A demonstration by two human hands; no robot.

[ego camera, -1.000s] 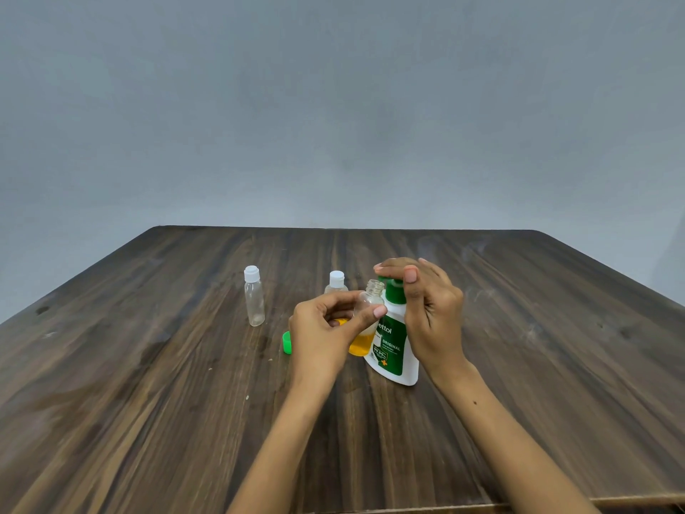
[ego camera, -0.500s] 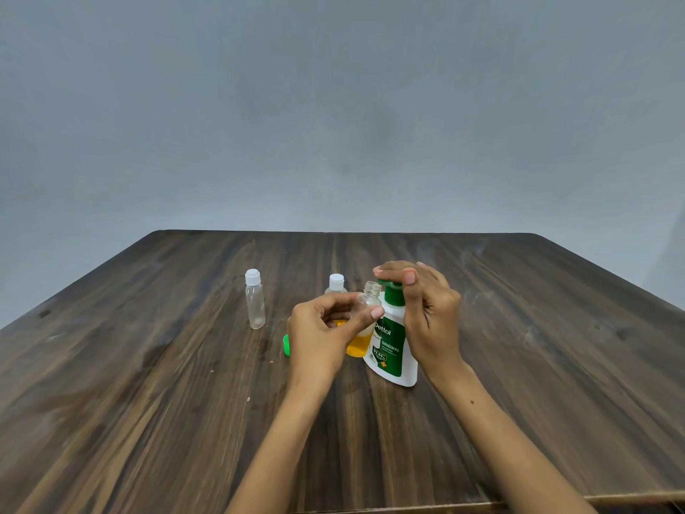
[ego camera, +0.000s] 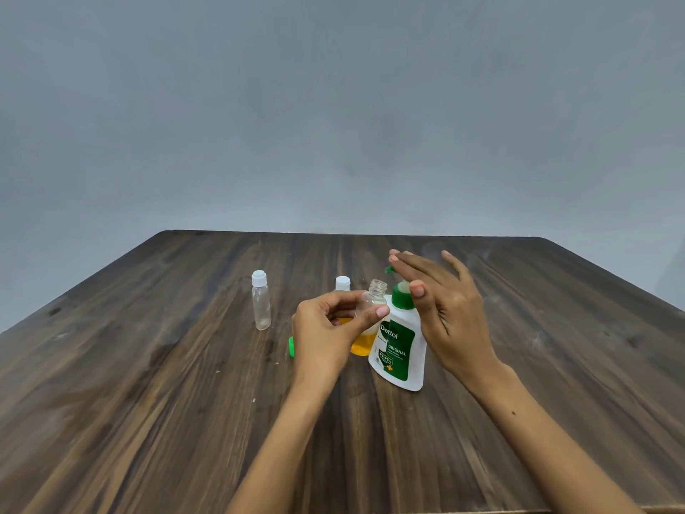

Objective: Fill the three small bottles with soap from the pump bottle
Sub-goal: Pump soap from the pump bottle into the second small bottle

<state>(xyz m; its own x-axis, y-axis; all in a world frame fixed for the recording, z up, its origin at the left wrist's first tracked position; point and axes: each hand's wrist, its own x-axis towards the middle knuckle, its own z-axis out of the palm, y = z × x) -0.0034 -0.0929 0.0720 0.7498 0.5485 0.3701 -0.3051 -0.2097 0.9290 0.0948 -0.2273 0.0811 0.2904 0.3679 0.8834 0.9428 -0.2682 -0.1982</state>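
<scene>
On the dark wooden table (ego camera: 148, 421), the left hand (ego camera: 326, 332) pinches a small uncapped clear plastic bottle (ego camera: 370, 309), partly filled with orange-yellow soap, thumb in front and fingers (ego camera: 381, 312) curled round it, so its open neck sits just below and beside the nozzle of the white pump bottle with green label and green pump head (ego camera: 402, 343), presumably to catch each squirt. The right hand (ego camera: 444, 306) is spread open, fingers straight, resting over the pump head as if to press it; whether the fingers touch the head cannot be told. A small green cap (ego camera: 292, 346), likely this bottle's, lies beside the left hand, mostly hidden by it. A clear empty bottle with a white cap (ego camera: 261, 306) stands well to the left, while another white-capped bottle (ego camera: 343, 283) is largely hidden behind the left hand, its contents unreadable.
</scene>
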